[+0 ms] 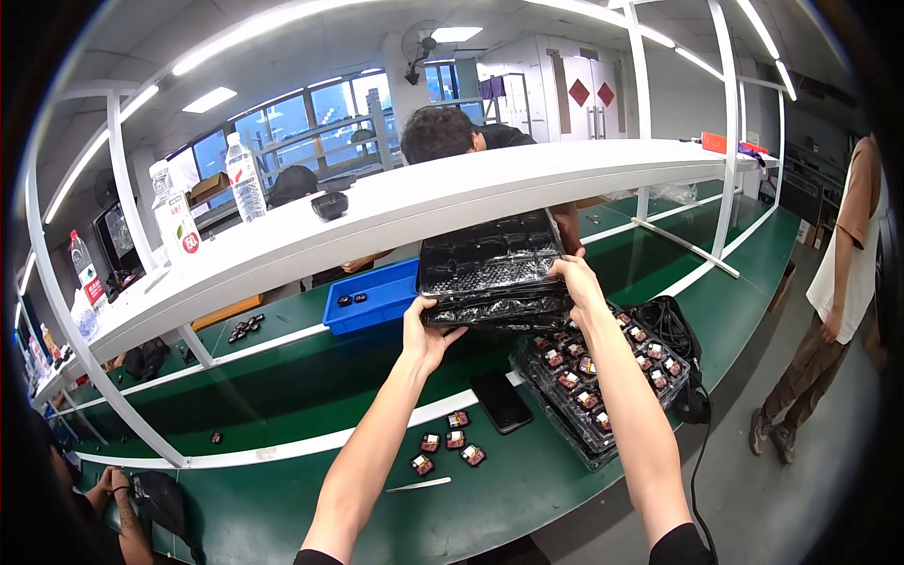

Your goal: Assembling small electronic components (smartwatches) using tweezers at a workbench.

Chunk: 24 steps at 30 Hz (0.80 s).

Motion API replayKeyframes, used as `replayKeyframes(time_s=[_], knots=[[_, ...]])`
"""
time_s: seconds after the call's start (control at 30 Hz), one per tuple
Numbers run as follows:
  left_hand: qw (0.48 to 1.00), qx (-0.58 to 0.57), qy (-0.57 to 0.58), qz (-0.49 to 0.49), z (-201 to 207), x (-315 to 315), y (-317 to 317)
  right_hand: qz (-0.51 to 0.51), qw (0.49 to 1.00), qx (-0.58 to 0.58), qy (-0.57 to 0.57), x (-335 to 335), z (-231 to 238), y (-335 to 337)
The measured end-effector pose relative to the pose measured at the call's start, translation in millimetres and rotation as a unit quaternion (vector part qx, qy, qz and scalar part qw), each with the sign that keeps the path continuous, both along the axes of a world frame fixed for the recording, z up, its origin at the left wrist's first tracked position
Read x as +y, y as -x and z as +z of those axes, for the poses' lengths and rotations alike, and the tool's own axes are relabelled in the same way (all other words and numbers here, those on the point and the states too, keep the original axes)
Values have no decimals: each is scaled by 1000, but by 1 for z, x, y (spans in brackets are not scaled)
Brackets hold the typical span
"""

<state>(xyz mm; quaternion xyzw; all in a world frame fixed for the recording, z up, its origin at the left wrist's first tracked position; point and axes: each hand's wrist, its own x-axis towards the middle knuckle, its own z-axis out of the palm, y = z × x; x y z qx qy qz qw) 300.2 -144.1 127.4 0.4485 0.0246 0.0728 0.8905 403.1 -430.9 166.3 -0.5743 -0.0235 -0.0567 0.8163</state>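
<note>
Plastic bottles [246,181] on white shelf [452,191], fan [421,45]

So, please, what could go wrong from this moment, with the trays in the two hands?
1. The stack of black trays is gripped near its sides by the left hand and right hand; its layers could perhaps slide apart.
2. The stack looks close to the white shelf, so it might bump the edge.
3. The right forearm crosses above the filled tray; dropping low could disturb the small pieces.
</note>
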Motion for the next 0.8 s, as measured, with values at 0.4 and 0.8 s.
replayKeyframes(time_s=[0.4,0.8], knots=[[991,1,63,-120,-18,65,8,6,998,-36,58,14,-17,26],[996,16,-20,-87,-17,81,-54,-7,985,-3,171,20,-48,12]])
